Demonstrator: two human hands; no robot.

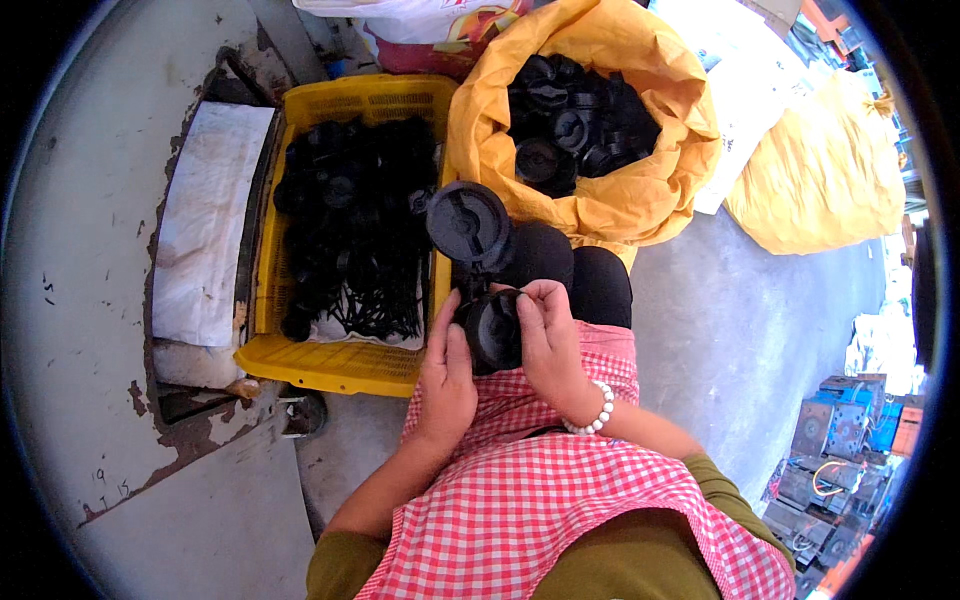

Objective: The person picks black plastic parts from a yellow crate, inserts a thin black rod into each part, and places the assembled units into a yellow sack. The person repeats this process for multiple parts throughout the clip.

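Between my two hands, above my lap, is a black round plastic part (496,332). My left hand (448,385) grips its left side, thumb along the edge. The fingers of my right hand (553,345), below a white bead bracelet, close on its right side. A second black disc (468,226) with a raised bar across it stands just beyond; a short black stem seems to join the two. To the left, a yellow plastic crate (318,374) holds a heap of similar black parts (345,190) and thin black strips. The fingers hide part of the piece I hold.
An open orange-yellow sack (680,185) full of black round parts (575,130) stands ahead. Another yellow sack (820,175) lies at the far right. A grey metal panel (90,250) fills the left side. Metal blocks (835,430) are stacked at the right edge.
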